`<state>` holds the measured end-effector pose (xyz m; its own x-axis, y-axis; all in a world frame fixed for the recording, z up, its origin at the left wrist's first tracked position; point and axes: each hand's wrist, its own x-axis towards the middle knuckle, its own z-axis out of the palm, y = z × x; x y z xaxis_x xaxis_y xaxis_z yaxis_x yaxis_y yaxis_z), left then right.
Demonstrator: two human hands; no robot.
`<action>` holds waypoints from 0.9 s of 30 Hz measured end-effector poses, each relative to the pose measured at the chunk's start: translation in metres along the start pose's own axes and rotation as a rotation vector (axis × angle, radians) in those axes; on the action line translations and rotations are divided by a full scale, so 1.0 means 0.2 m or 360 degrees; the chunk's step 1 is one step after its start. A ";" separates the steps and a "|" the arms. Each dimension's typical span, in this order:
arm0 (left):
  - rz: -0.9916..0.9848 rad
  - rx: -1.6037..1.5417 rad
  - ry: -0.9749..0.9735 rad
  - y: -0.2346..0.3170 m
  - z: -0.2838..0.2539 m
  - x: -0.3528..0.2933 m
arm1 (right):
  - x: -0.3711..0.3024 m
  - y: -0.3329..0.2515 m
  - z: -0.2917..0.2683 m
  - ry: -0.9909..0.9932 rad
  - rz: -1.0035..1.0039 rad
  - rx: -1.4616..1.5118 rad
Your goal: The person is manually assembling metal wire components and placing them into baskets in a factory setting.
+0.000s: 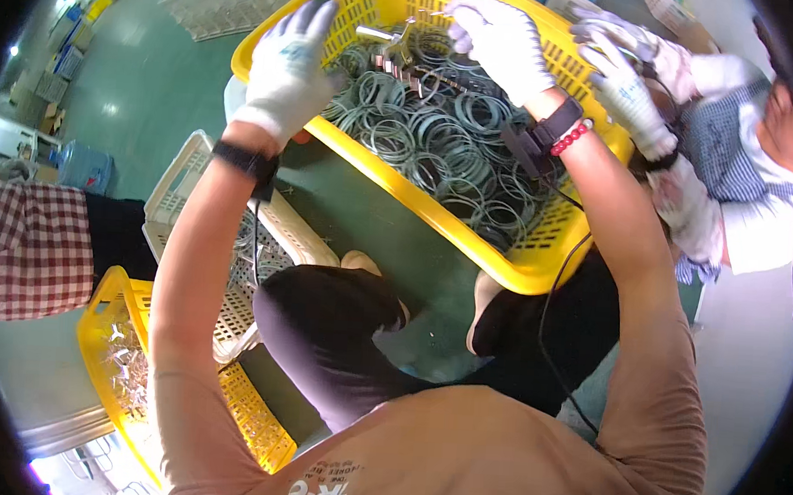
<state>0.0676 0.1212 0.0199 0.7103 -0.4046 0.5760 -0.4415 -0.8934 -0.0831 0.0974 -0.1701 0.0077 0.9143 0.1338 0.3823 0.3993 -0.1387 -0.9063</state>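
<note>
A large yellow plastic basket (435,212) stands in front of me, heaped with thin grey metal rings (448,146). On the heap's far side lie a small shiny metal piece (378,34) and a row of brownish metal parts (398,71). My left hand (290,64), in a white glove, is over the basket's left rim with its fingers stretched out and nothing visible in it. My right hand (500,45), gloved too, hovers above the far part of the heap. Its fingers are bent and pressed together at a small thin piece too small to name.
A co-worker's gloved hands (626,85) are at the basket's right rim. On my left stand a white crate (302,228) with rings and a yellow basket (259,416) with small metal parts. A person in a checked shirt (33,248) is farther left. A black cable (546,334) hangs by my right arm.
</note>
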 end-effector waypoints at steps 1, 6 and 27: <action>0.0112 0.0053 -0.0025 0.07 0.04 0.09 | -0.05 -0.07 -0.02 -0.0049 0.0011 0.0049; -0.0049 -0.1226 -0.0732 0.52 0.13 0.18 | -0.25 -0.25 -0.16 0.0028 -0.0208 0.0069; -0.0824 -0.2041 -0.0149 0.89 0.22 -0.11 | -0.47 0.03 -0.12 0.0268 0.0630 0.0575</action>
<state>-0.0027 -0.0377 -0.0439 0.9574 -0.1427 0.2511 -0.2729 -0.1629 0.9481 0.0160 -0.2078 -0.0298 0.9997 -0.0225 -0.0028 0.0018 0.2026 -0.9793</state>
